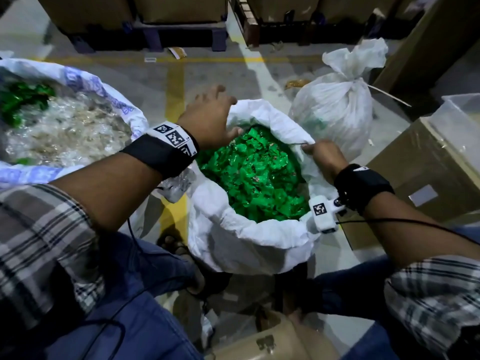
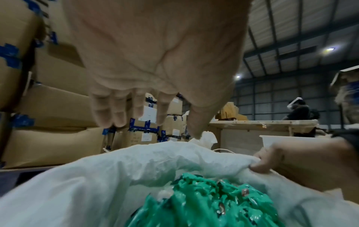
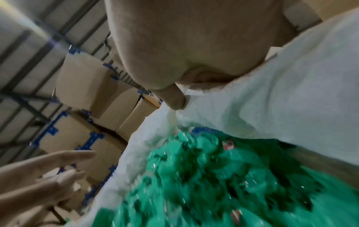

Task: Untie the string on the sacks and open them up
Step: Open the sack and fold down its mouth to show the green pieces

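A white woven sack stands open between my knees, its rim rolled down around a heap of green wrappers. My right hand grips the sack's right rim, thumb and fingers pinching the fabric. My left hand hovers over the far left rim with straight, spread fingers, holding nothing. Behind on the right stands a second white sack, its neck tied with string.
A big open sack of clear and green wrappers fills the left. Cardboard boxes stand at the right, stacked cartons on pallets behind. A tan bag lies by my feet. Another person stands far off.
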A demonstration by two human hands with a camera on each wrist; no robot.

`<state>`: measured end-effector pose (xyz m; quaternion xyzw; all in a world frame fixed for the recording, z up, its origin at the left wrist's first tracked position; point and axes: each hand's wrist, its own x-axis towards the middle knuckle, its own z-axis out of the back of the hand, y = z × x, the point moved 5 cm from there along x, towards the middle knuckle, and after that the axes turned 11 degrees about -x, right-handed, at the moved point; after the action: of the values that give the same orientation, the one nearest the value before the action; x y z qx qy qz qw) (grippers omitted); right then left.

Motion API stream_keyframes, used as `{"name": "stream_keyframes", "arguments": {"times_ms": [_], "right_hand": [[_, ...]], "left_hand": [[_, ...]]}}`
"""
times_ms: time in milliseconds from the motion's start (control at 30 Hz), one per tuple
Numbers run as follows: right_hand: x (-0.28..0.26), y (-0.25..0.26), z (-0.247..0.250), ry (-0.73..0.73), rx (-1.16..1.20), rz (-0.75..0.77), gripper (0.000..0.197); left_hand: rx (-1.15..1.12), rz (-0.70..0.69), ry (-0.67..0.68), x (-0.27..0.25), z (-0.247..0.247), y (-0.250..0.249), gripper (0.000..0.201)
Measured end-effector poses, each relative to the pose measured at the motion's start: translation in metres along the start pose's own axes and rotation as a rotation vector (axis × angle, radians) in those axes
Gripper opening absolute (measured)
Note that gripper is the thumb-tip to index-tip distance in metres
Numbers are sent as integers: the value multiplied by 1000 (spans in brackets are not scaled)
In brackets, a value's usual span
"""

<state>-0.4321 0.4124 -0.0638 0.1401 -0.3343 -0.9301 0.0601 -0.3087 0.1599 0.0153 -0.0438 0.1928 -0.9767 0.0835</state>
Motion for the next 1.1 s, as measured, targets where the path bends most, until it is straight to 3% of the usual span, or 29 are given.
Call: {"name": "stream_keyframes", "arguments": {"times_ms": [100,167,267,367,500,567,633,667,733,767,833,967,1100], "right_hand": [[-13,-1,4,153,481,-212,46],[-27,8,7,319,715,-236,58],[-45,17,13,467,879,-213,69],[-50,10,18,504,979,-226,73],[-47,-5,25,339,747,-285,30],[-39,-7,32,192,399,-209,14],[-37,5,42,43,-164,17,14],[-39,13,45,-50,-293,149,18],[-51,33,39,-98,-343,436,47],[-56,40,30,-63,-408,546,50],[-59,46,15,-33,-519,634,37],[-48,42,25,-98,-305,452,23],[-23,25,43,21,-63,62,10]], "left_hand": [[137,-219,24,4,-5,-23,75],[226,-278,65,8,-12,-32,78],[227,-207,212,15,-23,-33,74],[101,-169,294,21,-28,-39,59],[-42,-104,323,29,-33,-46,46],[-90,-60,337,33,-37,-46,47],[-192,-22,324,37,-39,-48,47],[-255,1,308,38,-39,-50,48],[-367,37,288,41,-40,-57,49],[-410,50,287,41,-41,-61,49],[-465,72,281,41,-41,-65,48],[-473,19,266,31,-36,-71,55],[-135,-102,327,12,-34,-69,99]]}}
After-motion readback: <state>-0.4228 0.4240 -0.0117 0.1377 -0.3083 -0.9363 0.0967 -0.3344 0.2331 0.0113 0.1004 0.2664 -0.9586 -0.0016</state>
